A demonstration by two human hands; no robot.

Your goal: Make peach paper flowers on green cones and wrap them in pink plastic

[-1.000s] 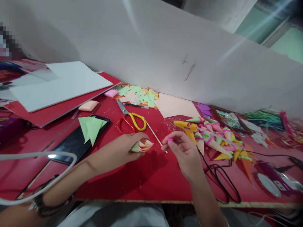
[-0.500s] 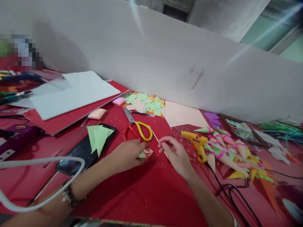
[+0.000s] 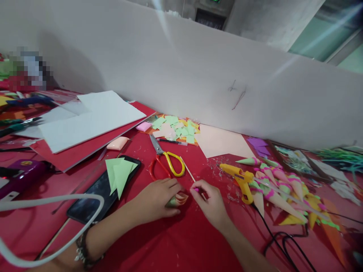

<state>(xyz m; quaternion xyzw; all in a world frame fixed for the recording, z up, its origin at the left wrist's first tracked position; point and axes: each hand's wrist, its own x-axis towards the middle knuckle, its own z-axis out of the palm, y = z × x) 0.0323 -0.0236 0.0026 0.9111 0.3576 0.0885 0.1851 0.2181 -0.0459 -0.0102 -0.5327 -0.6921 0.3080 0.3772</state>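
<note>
My left hand point(image 3: 157, 200) rests on the red table point(image 3: 181, 241) and grips a small rolled paper cone point(image 3: 177, 199), peach with a green tip. Right beside it, my right hand point(image 3: 210, 204) pinches a thin wooden stick point(image 3: 189, 173) between thumb and fingers, its near end close to the cone's open mouth. The stick slants away toward the scissors point(image 3: 164, 160), which have one red and one yellow handle.
A yellow glue gun point(image 3: 239, 177) lies by a pile of finished paper cones point(image 3: 279, 189) at right, its black cord point(image 3: 279, 240) trailing near. A black phone point(image 3: 102, 187) with green paper triangles point(image 3: 119, 173) lies left. Paper scraps point(image 3: 176, 126), a peach sheet point(image 3: 222, 141), white boards point(image 3: 87, 119).
Both hands have drawn closer together and nearer to me on the table. The view has tilted up slightly, so everything sits lower in the picture.
</note>
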